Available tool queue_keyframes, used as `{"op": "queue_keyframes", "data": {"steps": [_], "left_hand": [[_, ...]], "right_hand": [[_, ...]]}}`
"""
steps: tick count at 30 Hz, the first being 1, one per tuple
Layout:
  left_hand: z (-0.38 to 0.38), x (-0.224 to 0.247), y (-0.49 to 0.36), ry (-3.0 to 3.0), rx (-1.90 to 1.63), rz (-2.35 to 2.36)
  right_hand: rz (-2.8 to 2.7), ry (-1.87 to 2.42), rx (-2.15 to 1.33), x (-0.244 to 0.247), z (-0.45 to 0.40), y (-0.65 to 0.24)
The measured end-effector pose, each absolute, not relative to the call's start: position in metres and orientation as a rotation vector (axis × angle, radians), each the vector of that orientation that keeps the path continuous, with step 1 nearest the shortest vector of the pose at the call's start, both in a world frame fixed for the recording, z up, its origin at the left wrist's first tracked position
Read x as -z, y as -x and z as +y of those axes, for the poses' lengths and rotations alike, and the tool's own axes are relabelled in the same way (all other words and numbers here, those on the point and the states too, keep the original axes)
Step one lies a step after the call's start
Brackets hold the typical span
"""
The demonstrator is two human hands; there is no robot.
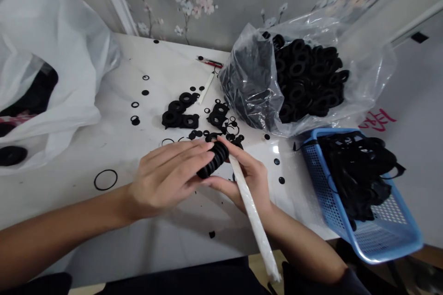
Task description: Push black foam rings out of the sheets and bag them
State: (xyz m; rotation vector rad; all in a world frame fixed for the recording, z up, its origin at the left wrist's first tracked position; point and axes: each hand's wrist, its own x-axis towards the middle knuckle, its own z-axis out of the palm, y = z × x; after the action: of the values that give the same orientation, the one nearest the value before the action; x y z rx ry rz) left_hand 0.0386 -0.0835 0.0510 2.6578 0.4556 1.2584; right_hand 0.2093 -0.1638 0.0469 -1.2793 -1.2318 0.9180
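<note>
A short stack of black rubber rings (215, 160) is held between my two hands, tilted above the table. My left hand (169, 175) lies along it, fingers closed over its left side. My right hand (251, 173) grips the stack's right end with thumb and index finger. It also holds a long white stick (254, 214), wrapped in something shiny, which slants down toward my lap. Whether the stick enters the rings is hidden by my fingers. Just beyond my hands lie loose black rubber parts (188, 121) with round holes, along with small discs and thin rings.
A clear plastic bag (249, 83) full of black rings (311, 71) stands at the back right. A blue basket (380, 253) with black scraps sits at the right edge. Left is a large white bag (65, 23). Pens (210, 62) and a white-handled tool (206, 87) lie behind.
</note>
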Motion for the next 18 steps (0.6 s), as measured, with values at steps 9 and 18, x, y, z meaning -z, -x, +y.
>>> {"op": "queue_keyframes", "data": {"steps": [9, 18], "left_hand": [[-0.093, -0.065, -0.043, -2.45, -1.218, 0.524], [-0.089, -0.055, -0.043, -2.315, -1.345, 0.491]], "right_hand": [[-0.739, 0.776, -1.789, -0.04, -0.156, -0.212], [-0.622, 0.711, -1.964, -0.036, -0.155, -0.217]]}}
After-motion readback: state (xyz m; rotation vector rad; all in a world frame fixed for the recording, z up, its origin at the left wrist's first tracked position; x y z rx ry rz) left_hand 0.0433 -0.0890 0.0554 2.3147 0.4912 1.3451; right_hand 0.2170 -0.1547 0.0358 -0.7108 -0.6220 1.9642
